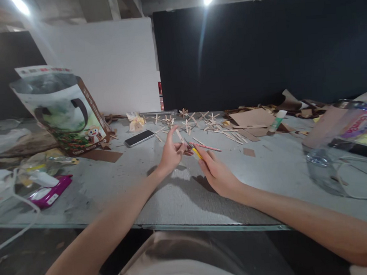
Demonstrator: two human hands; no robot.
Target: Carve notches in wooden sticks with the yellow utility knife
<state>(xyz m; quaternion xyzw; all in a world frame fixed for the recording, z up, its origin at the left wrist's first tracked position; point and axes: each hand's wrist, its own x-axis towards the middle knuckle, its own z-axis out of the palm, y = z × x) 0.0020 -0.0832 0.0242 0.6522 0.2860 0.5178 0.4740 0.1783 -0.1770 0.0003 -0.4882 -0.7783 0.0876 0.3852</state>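
Observation:
My left hand (170,153) is closed on a thin pale wooden stick (179,134), which points up and away from me. My right hand (216,171) grips a yellow-handled craft knife (196,153); its blade end is close to the stick, though whether it touches I cannot tell. Just behind the hands lies a pink-and-red pencil-like rod (208,147). Farther back are several crossed wooden sticks (187,126) and loose sticks (234,137). A dark smartphone (139,138) rests flat to the left of my left hand.
A printed bag (63,117) stands at left, near a purple device (51,192) with a white cable (26,200). Cardboard scraps (248,119) and a glue stick (277,121) lie back right. A clear plastic container (326,173) is at far right. The table edge (209,227) runs in front of me.

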